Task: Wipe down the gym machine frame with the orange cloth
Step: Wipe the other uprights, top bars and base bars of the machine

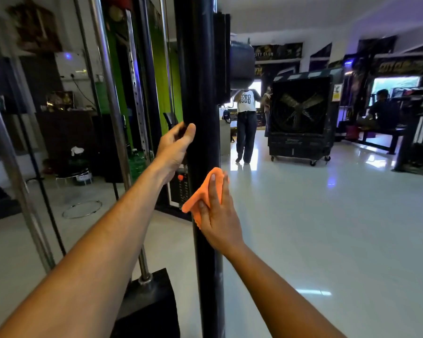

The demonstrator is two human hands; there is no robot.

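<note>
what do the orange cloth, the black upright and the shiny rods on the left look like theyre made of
Orange cloth: soft fabric, probably microfibre; it folds and bunches under the right hand.
Black upright: likely painted metal, a smooth dark coat with dull sheen.
Shiny rods: polished or chromed metal, mirror-like highlights along them.

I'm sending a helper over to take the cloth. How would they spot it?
Find the thick black upright post of the gym machine in the middle. The orange cloth is pressed against it under the right hand, the only bright orange fabric there.
</note>
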